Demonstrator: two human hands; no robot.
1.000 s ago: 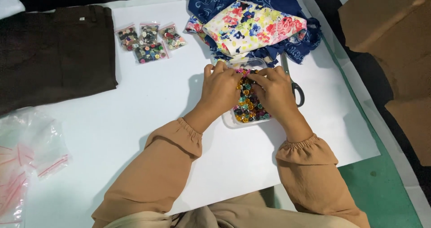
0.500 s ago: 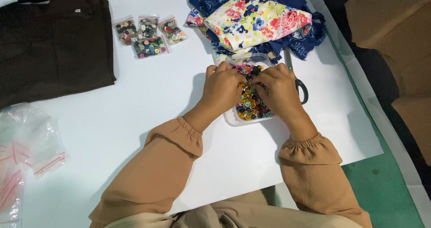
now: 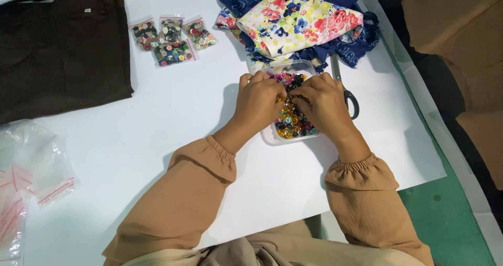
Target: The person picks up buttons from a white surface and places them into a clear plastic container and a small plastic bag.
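Note:
A clear plastic tray [image 3: 309, 67] full of mixed coloured buttons [image 3: 291, 122] sits on the white sheet [image 3: 173, 119]. Both of my hands rest in it, fingers curled down among the buttons. My left hand [image 3: 258, 99] covers the tray's left side and my right hand [image 3: 320, 102] its right side; their fingertips nearly meet over the middle. What the fingers pinch is hidden. Tan sleeves cover both forearms.
Several small clear bags of buttons [image 3: 170, 38] lie at the back left. Floral and blue fabrics [image 3: 298, 19] are piled behind the tray, with scissors [image 3: 347, 93] to its right. Dark folded cloth [image 3: 57, 51] lies far left, empty zip bags [image 3: 29, 177] near left, cardboard boxes [image 3: 461, 40] at right.
My hands have stayed in the button tray, with only small finger shifts. The view has moved slightly.

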